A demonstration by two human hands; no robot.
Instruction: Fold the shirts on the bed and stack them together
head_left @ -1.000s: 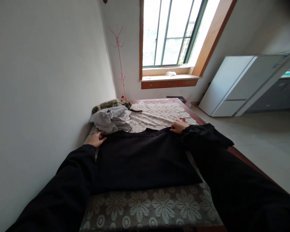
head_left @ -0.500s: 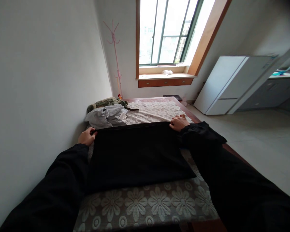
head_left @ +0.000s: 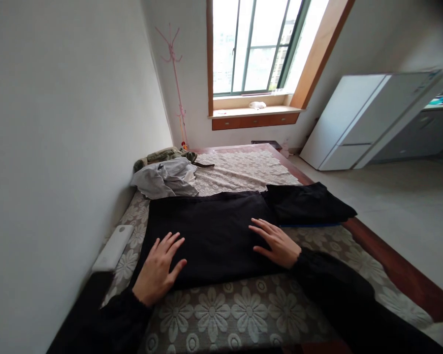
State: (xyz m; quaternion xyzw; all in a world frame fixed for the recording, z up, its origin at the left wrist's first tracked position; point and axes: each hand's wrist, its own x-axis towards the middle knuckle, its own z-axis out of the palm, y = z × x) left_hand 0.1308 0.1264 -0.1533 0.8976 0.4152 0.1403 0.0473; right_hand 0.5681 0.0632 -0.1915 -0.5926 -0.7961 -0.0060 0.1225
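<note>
A folded black garment (head_left: 214,221) lies flat on the lace tablecloth (head_left: 214,309) in front of me; its exact kind I cannot tell. My left hand (head_left: 160,268) is over its left part, palm down with fingers spread. Over its right part my right hand (head_left: 275,241) is likewise open, fingers pointing left. Whether the palms press on the cloth or hover just above it is hard to tell. Beside the garment, to the right, a second folded black cloth (head_left: 310,204) rests near the table edge, with a thin blue strip beneath it.
A grey garment (head_left: 166,177) and a camouflage-patterned item (head_left: 166,156) are heaped at the far left. A white phone-like object (head_left: 114,246) lies by the left wall. The table's red-brown edge (head_left: 398,268) runs along the right; beyond stands a white refrigerator (head_left: 354,123).
Both hands have let go of the garment's far edge and come back toward me, opening over the cloth. The white object and the second black cloth now show more fully.
</note>
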